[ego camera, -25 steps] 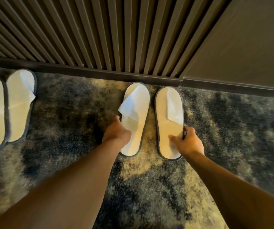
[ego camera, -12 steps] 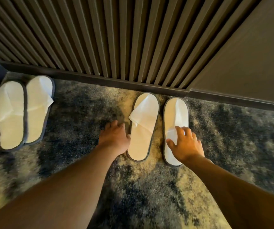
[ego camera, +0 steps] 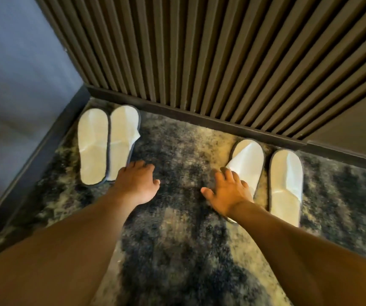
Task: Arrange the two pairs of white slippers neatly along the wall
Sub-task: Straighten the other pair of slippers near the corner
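Two pairs of white slippers with dark trim lie on the carpet, toes toward the slatted wall. The left pair sits side by side in the corner. The right pair consists of one slipper angled slightly and another beside it with a small gap. My left hand hovers with fingers spread at the heel of the left pair's right slipper, holding nothing. My right hand is spread over the heel end of the right pair's left slipper, covering part of it.
A dark baseboard runs under the slatted wall. A blue-grey wall closes the left side, forming a corner. Mottled dark and cream carpet covers the floor between the pairs.
Both hands have let go of the right pair. The left hand moved left toward the corner pair; the right hand shifted left onto the other slipper. The view turned left.
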